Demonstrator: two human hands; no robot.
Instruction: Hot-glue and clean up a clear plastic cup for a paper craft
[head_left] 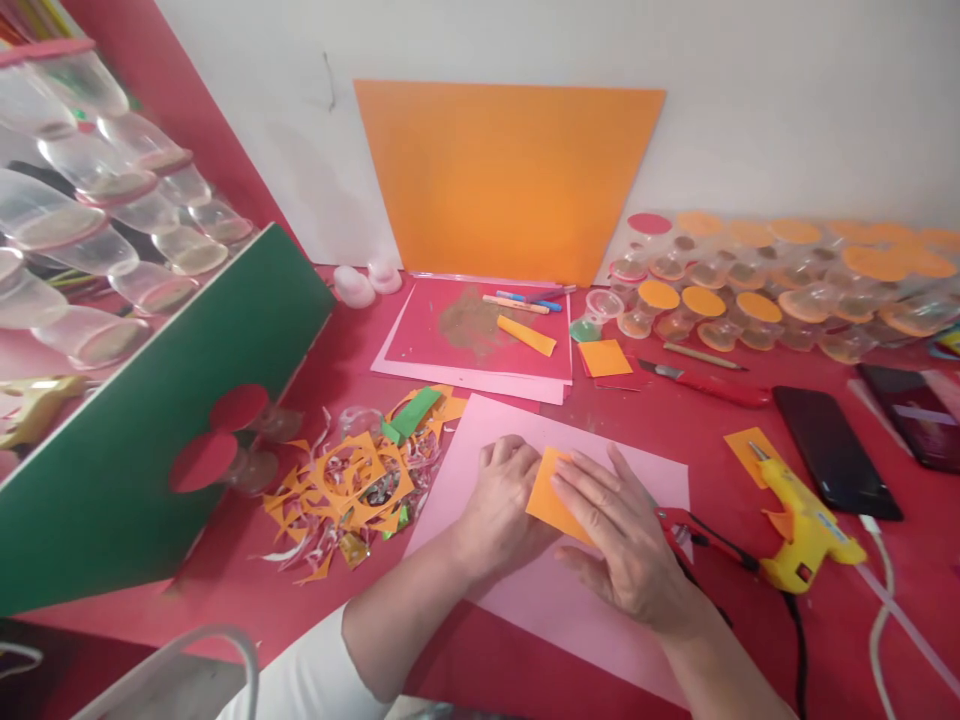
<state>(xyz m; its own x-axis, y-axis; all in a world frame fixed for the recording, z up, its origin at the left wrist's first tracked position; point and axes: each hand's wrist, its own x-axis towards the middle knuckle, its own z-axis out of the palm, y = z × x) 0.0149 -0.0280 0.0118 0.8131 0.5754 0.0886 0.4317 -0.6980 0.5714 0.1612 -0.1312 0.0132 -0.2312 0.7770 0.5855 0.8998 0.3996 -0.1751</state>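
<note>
Over a pink sheet (645, 463), my right hand (622, 540) lies with its fingers stretched flat across a square of orange paper (553, 495). The paper's left part shows beyond the fingertips. Just left of it, my left hand (506, 500) is closed, its fingers curled under; whatever it grips below the paper is hidden. A heap of orange paper offcuts (352, 470), mixed with clear and green scraps, lies to the left of my left hand. Beyond my hands, a red sheet (420, 330) carries pens (517, 303) and a folded orange strip (526, 335).
At right lie a yellow glue gun (806, 530) with cords, two phones (832, 450), a red cutter (712, 385) and a pencil (705, 355). Clear cups with orange discs (757, 308) line the back. A green board (150, 450) leans at left; an orange board (510, 180) stands behind.
</note>
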